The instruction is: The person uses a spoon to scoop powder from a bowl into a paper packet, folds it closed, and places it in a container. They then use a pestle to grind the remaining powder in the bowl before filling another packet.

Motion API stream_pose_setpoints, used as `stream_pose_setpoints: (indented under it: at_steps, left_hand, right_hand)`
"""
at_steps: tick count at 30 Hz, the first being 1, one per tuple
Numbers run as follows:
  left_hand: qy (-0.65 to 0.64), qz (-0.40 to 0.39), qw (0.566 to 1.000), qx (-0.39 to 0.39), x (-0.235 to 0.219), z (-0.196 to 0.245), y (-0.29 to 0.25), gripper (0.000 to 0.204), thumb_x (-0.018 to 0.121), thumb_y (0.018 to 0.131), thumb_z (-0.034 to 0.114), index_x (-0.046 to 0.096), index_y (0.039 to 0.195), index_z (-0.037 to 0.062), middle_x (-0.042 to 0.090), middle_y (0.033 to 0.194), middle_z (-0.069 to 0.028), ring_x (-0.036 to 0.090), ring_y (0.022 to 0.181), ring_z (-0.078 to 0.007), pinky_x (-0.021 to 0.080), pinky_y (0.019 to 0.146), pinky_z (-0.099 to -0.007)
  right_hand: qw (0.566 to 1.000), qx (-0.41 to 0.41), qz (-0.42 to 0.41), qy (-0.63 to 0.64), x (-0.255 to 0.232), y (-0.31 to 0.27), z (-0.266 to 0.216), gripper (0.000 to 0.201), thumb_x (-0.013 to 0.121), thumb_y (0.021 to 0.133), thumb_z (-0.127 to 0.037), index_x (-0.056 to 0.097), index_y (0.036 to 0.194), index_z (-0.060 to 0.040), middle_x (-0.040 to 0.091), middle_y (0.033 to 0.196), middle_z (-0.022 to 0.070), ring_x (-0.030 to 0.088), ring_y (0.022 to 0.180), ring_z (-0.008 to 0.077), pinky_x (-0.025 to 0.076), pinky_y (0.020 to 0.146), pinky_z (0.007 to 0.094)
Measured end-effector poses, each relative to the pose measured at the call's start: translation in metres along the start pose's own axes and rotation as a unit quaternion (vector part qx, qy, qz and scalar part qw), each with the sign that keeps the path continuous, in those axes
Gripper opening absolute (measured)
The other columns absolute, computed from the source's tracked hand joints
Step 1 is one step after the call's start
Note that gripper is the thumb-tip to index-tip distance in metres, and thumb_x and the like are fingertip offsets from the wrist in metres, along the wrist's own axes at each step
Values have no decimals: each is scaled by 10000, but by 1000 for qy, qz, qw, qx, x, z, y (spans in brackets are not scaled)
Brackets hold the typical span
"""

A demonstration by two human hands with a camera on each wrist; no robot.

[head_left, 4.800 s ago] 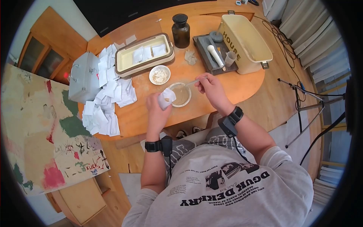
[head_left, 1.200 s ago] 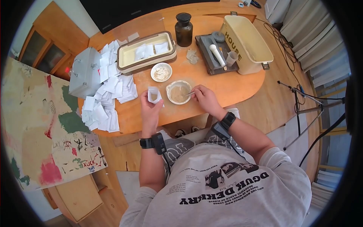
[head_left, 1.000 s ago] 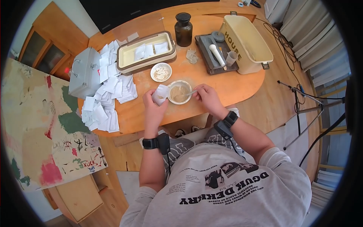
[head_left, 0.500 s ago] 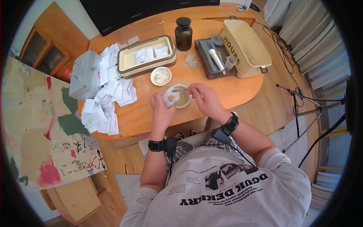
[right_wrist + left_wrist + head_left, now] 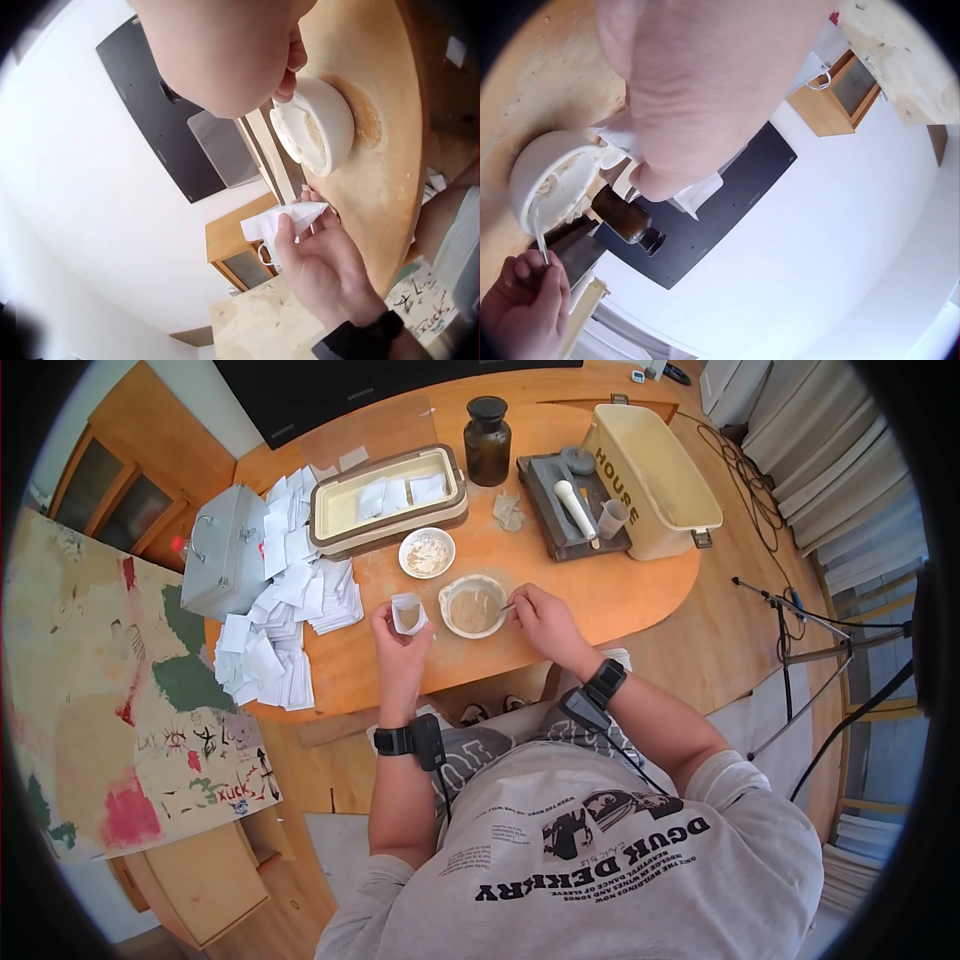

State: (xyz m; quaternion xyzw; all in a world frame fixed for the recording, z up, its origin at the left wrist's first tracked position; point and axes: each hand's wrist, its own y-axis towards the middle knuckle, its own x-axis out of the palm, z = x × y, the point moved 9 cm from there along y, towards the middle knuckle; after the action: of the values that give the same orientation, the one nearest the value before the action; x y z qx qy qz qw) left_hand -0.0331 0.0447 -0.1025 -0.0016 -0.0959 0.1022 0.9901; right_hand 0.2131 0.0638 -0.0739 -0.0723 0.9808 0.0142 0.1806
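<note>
My left hand holds a small white paper packet, mouth up and spread, with some tan powder inside. Just right of it stands a white mortar with a pouring lip, holding pale tan powder. Thumb and fingers of my right hand pinch the handle of a thin metal spoon, whose tip reaches into the mortar. In the right wrist view the packet lies between left thumb and fingers, apart from the mortar.
Behind stands a small white bowl with whitish powder. Many paper packets are piled beside a metal case. Further back are a cream tray, a dark jar, a pestle on a dark tray and a cream bin.
Half a second ago the packet was tipped at the mortar's rim with the spoon at its mouth. Now the packet is upright and further left, and the spoon is back in the mortar.
</note>
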Motion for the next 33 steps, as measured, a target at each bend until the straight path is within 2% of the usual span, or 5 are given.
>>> stream_pose_setpoints:
  at_steps: [13, 20, 23, 25, 33]
  left_hand:
    - [374, -12, 921, 110, 31, 33, -3, 556, 759, 800, 96, 469, 1264, -4, 472, 1232, -195, 496, 1183, -371, 429, 1023, -431]
    - [363, -33, 922, 132, 46, 34, -3, 559, 740, 793, 58, 443, 1265, 9, 443, 1237, -225, 455, 1199, -434, 412, 1030, -468]
    - [372, -32, 920, 122, 41, 25, 0, 554, 737, 824, 51, 427, 1283, 20, 462, 1266, -191, 505, 1209, -368, 437, 1026, -432]
    - [104, -18, 991, 88, 28, 13, 1, 551, 730, 869, 53, 402, 1311, 40, 486, 1292, -135, 549, 1199, -260, 469, 1012, -374]
    - [48, -4, 999, 8, 25, 17, -8, 542, 734, 894, 30, 382, 1305, 54, 552, 1234, -85, 587, 1111, -166, 501, 956, -306]
  right_hand:
    - [949, 117, 55, 287, -15, 11, 20, 211, 476, 1054, -153, 614, 1024, 4, 658, 824, 47, 562, 694, 91, 476, 644, 235]
    - [992, -112, 51, 24, -15, -2, -75, 152, 531, 1019, -101, 632, 1076, -2, 674, 894, 115, 653, 793, 212, 523, 718, 316]
    - [968, -230, 60, -81, -18, -22, -118, 132, 568, 980, -60, 633, 1074, 7, 672, 938, 171, 675, 848, 324, 541, 758, 388]
    - [968, -224, 78, -81, -23, -24, -115, 125, 580, 968, -47, 632, 1067, 8, 668, 960, 187, 669, 864, 361, 540, 767, 408]
    - [997, -16, 21, -69, -9, -3, -11, 146, 601, 981, -105, 667, 1067, -6, 694, 923, 163, 698, 871, 274, 542, 749, 356]
